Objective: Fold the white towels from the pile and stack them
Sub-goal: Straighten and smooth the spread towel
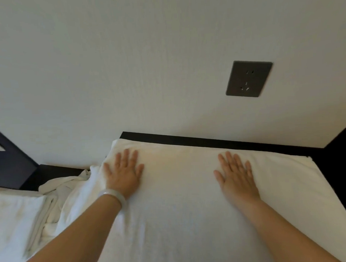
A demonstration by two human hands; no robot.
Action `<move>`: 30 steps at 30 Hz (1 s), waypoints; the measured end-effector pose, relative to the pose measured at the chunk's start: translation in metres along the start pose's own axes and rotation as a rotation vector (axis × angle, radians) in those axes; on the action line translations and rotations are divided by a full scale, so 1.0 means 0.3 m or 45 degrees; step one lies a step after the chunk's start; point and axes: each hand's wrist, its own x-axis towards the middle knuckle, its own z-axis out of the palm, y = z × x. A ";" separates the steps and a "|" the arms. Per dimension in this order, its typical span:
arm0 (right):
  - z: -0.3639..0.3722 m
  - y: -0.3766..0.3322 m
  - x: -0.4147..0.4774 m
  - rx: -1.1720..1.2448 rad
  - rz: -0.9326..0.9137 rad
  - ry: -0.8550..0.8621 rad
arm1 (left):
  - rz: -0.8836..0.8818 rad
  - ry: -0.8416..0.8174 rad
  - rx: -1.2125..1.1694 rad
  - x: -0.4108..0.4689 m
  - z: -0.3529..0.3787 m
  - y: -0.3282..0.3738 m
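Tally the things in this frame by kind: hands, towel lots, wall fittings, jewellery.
Hands: 2 (left hand, right hand, both flat on the spread towel)
Towel lots: 3 (spread towel, crumpled pile, folded stack)
Wall socket: 1
Bracelet: 1
Total: 7

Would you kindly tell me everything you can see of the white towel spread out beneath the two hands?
The white towel looks like soft terry cloth, spread flat and nearly smooth over a dark surface, its far edge close to the wall. The left hand and right hand press on it with straight fingers, palms down, near that far edge. Its left side meets the crumpled towel pile; its near part runs out of view.
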 end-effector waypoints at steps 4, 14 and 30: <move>-0.030 -0.138 -0.036 0.006 0.089 0.018 | 0.322 0.121 0.104 -0.176 0.064 0.058; -0.007 0.089 -0.400 -0.128 0.317 -0.101 | 0.282 0.114 0.093 -0.323 0.089 -0.208; -0.091 0.153 -0.242 -0.080 0.468 -0.097 | 0.302 0.129 0.085 -0.222 0.103 0.031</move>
